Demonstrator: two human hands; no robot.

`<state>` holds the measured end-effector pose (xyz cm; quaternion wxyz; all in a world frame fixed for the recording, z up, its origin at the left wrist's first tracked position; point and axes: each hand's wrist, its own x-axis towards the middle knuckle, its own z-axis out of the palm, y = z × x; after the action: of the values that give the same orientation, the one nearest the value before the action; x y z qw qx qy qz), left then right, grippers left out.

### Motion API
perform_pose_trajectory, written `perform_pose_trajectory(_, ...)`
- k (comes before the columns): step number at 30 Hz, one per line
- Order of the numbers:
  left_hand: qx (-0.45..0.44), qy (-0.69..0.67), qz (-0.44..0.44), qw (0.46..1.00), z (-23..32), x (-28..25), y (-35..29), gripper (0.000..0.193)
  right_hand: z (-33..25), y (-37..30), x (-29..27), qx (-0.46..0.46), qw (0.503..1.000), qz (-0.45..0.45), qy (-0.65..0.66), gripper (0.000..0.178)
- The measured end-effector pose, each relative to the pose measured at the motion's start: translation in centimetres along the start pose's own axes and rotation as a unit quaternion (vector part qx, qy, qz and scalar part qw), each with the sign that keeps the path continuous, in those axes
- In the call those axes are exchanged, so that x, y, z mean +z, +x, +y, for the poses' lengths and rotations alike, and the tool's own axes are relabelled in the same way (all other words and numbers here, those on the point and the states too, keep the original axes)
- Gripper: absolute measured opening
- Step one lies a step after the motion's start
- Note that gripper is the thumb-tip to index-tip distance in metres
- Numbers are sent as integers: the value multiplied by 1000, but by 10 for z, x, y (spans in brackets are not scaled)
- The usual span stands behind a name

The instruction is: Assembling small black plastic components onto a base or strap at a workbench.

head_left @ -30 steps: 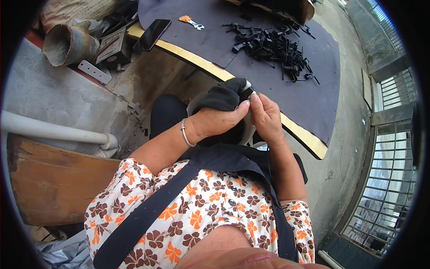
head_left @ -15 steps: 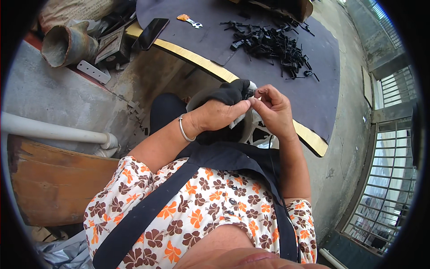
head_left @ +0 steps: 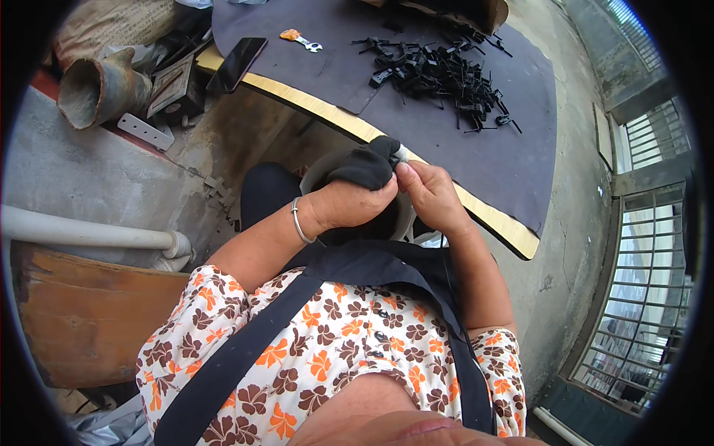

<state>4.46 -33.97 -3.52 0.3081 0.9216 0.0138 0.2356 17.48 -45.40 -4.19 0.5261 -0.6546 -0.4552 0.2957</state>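
left hand [head_left: 348,202] partly under black cloth [head_left: 362,169], grip not discernible, right hand [head_left: 433,196] pinched narrow beside it, black parts [head_left: 446,78] heaped on counter [head_left: 512,232]

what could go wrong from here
The dark phone juts past the table edge, so a bump might knock it off. Both hands, left and right, are close together over a bucket, so a small piece slipping from the fingertips could drop in. The black parts lie tangled on the table, so pulling one might drag others along.
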Motion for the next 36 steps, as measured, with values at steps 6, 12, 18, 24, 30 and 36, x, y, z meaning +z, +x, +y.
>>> perform_pose_trajectory(6,-44,39,-61,996,-23,0,-20,30,20,57,-92,21,945,218,-242,27)
perform_pose_trajectory(12,-8,61,17,998,-25,10,-16,24,68,109,-145,187,911,149,-335,38)
perform_pose_trajectory(18,-74,-19,24,997,-29,12,-15,19,47,70,-88,79,969,65,-225,32)
perform_pose_trajectory(24,-76,-18,42,996,-30,25,-14,20,33,36,-80,52,968,128,-209,27)
perform_pose_trajectory(30,-98,-4,66,993,-27,24,-9,24,16,5,-56,-70,918,126,-369,21)
perform_pose_trajectory(36,-225,-195,-8,955,-18,14,-2,25,28,2,-48,-23,890,101,-443,26)
